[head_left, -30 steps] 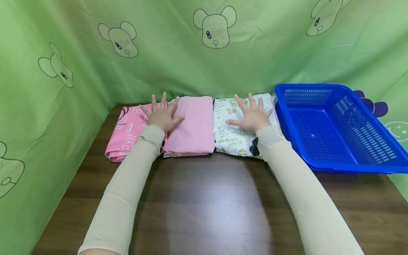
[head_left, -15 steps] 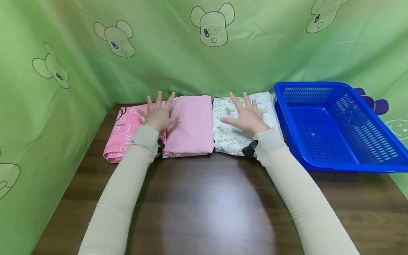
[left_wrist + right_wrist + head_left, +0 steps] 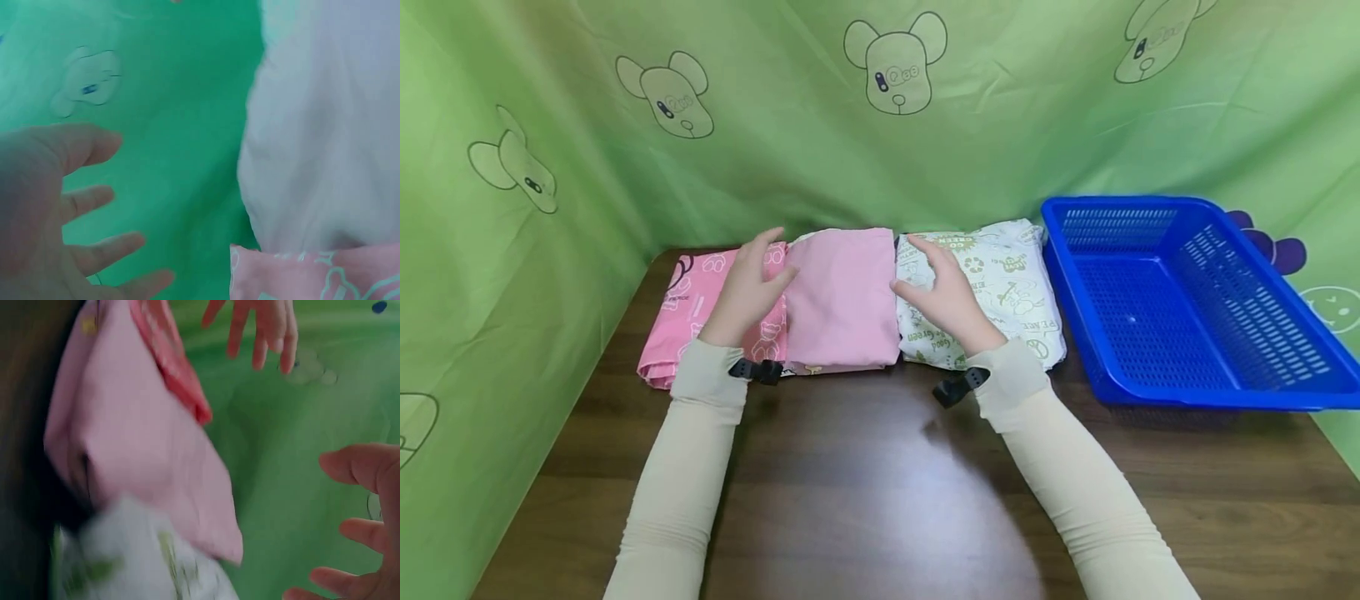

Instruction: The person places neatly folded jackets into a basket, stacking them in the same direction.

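Left hand (image 3: 745,292) hovering over folded bright-pink printed cloth (image 3: 683,321) at left; right hand (image 3: 953,298) over folded white-and-green printed cloth (image 3: 1011,287) farther right; fingers of both standing apart.

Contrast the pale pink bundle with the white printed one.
The pale pink bundle has a plain top; the white bundle is printed with green words and pictures. The pale pink bundle sits mid-row; the white bundle sits at the end, beside the blue basket. Both rest on the table.
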Motion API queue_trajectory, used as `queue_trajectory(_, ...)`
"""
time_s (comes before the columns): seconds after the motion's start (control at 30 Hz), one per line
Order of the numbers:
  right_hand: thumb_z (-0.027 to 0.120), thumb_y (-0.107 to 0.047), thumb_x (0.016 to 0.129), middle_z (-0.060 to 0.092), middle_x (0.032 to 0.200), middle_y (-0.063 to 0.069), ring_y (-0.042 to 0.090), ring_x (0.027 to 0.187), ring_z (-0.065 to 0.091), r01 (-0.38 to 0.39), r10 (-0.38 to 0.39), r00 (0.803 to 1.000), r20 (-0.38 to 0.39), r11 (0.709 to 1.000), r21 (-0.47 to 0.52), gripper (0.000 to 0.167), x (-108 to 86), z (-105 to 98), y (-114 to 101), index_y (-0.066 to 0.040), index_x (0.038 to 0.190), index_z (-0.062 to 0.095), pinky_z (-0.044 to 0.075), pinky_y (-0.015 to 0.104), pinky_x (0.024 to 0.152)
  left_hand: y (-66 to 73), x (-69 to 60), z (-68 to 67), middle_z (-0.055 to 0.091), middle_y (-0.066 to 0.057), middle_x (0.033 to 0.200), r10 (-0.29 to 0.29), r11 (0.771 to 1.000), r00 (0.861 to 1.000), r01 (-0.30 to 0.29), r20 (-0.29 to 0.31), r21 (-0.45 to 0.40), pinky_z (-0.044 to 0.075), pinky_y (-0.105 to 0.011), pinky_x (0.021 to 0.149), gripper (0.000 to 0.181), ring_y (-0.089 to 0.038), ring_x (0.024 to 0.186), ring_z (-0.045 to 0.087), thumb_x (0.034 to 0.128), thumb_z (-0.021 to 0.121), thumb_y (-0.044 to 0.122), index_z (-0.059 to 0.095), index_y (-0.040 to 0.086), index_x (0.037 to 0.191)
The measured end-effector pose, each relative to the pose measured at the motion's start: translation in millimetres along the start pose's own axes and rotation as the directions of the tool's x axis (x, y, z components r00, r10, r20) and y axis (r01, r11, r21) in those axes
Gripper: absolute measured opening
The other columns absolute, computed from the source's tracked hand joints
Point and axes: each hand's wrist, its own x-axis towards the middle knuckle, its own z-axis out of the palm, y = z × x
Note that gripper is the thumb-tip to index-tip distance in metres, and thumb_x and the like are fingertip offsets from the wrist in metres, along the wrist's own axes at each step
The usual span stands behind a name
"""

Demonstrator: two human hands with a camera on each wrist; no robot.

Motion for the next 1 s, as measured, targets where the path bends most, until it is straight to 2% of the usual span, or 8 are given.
queue_trajectory(0.1,0.072,-0.021,0.092,0.036,0.158,0.014,0.040,0.137,0.043,0.006,-0.007,1.000,0.005,0.996,0.093,0.069,-4.7,12,-8,-0.014,0.154,0.042,0.042,0.051,0.109,-3.3,-10.7,-5.6,0.050,-0.016,0.149,-0.006,0.990,0.998,-0.003,-0.062,-0.140,0.035,-0.050,0.115,0.049,-0.035,0.138,0.045,0.1013,0.060,0.019,0.048,0.005,0.147)
queue_trajectory(0.23,0.070,-0.014,0.092,0.044,0.152,0.017,0.038,0.127,0.054,-0.030,0.018,0.999,0.048,0.966,0.259,0.064,-8.9,31,-15,-0.012,0.151,0.046,0.052,0.046,0.100,-9.6,-24.8,-15.0,0.058,-0.017,0.139,-0.049,0.970,0.987,0.012,-0.150,-0.242,0.041,-0.046,0.111,0.039,-0.034,0.130,0.053,0.1024,0.058,0.017,0.056,0.003,0.139)
queue_trajectory(0.4,0.066,-0.006,0.094,0.052,0.141,0.024,0.039,0.117,0.061,-0.135,0.074,0.986,0.146,0.873,0.468,0.058,-9.6,58,-20,-0.006,0.148,0.046,0.056,0.046,0.092,-20.3,-40.2,-27.1,0.063,-0.017,0.130,-0.158,0.941,0.956,0.070,-0.246,-0.332,0.047,-0.038,0.103,0.034,-0.027,0.119,0.060,0.1019,0.058,0.013,0.060,0.001,0.134)
queue_trajectory(0.53,0.062,-0.003,0.096,0.055,0.136,0.026,0.044,0.114,0.062,-0.215,0.111,0.971,0.210,0.786,0.579,0.053,-9.5,78,-25,-0.003,0.147,0.046,0.056,0.045,0.093,-28.7,-46.9,-35.6,0.067,-0.007,0.116,-0.240,0.912,0.926,0.111,-0.293,-0.394,0.050,-0.031,0.091,0.032,-0.013,0.104,0.064,0.1016,0.059,0.015,0.063,0.002,0.130)
queue_trajectory(0.7,0.058,-0.001,0.098,0.053,0.137,0.030,0.048,0.114,0.061,-0.279,0.112,0.952,0.285,0.697,0.660,0.054,-9.7,102,-34,-0.003,0.149,0.041,0.054,0.047,0.096,-42.6,-54.4,-49.8,0.064,0.002,0.105,-0.299,0.911,0.892,0.160,-0.340,-0.380,0.046,-0.023,0.087,0.032,-0.006,0.095,0.060,0.1020,0.057,0.017,0.063,0.003,0.130)
queue_trajectory(0.8,0.057,-0.004,0.099,0.050,0.140,0.029,0.046,0.117,0.059,-0.315,0.112,0.938,0.329,0.676,0.667,0.056,-9.9,114,-38,-0.006,0.152,0.038,0.053,0.047,0.099,-51.5,-57.9,-56.9,0.064,0.000,0.110,-0.333,0.917,0.879,0.217,-0.342,-0.334,0.045,-0.021,0.085,0.034,-0.003,0.091,0.057,0.1024,0.055,0.018,0.062,0.002,0.133)
queue_trajectory(0.9,0.057,-0.005,0.100,0.047,0.144,0.028,0.044,0.121,0.057,-0.339,0.120,0.928,0.352,0.663,0.668,0.058,-8.8,124,-41,-0.009,0.154,0.036,0.050,0.048,0.102,-58.2,-60.1,-61.7,0.063,-0.011,0.119,-0.358,0.918,0.873,0.264,-0.331,-0.297,0.046,-0.022,0.084,0.037,-0.005,0.090,0.056,0.1030,0.053,0.018,0.059,0.000,0.135)
queue_trajectory(1.0,0.057,-0.006,0.100,0.043,0.148,0.028,0.044,0.125,0.055,-0.358,0.130,0.922,0.365,0.645,0.675,0.061,-6.9,132,-43,-0.011,0.156,0.033,0.048,0.049,0.104,-65.5,-60.9,-64.7,0.060,-0.018,0.129,-0.388,0.913,0.866,0.315,-0.315,-0.259,0.045,-0.027,0.091,0.041,-0.013,0.101,0.057,0.1037,0.050,0.020,0.056,-0.001,0.138)
